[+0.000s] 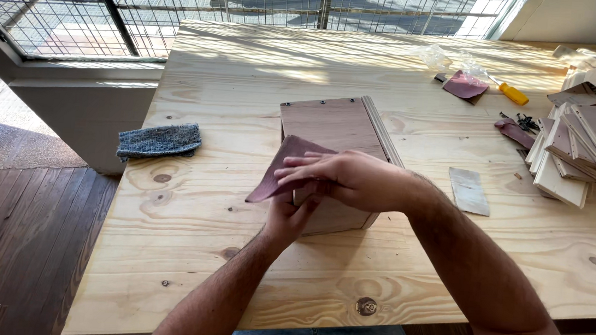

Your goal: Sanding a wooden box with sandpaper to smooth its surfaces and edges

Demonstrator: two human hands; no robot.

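Your right hand [343, 178] lies flat over the top of the wooden box [336, 131], fingers stretched toward the left, and it presses a sheet of dark red sandpaper [280, 166] against the box. The sandpaper sticks out past your fingertips and hangs over the left edge of the box. Your left hand [293, 217] comes from below and holds the near side of the box; it is partly hidden under the right hand, so it seems to grip the box, but I cannot tell how firmly. The box stands on the pale wooden desk [199, 252], directly under both hands.

To the left of your hands, well apart, a folded grey-blue cloth [159, 140] lies on the desk. Just to the right of your right forearm there is a small grey piece of sandpaper [469, 191]. Further right, a stack of thin wooden panels [583, 151] leans together. Beyond your hands to the right lie another dark red sheet [465, 85] and a yellow-handled screwdriver [513, 94].
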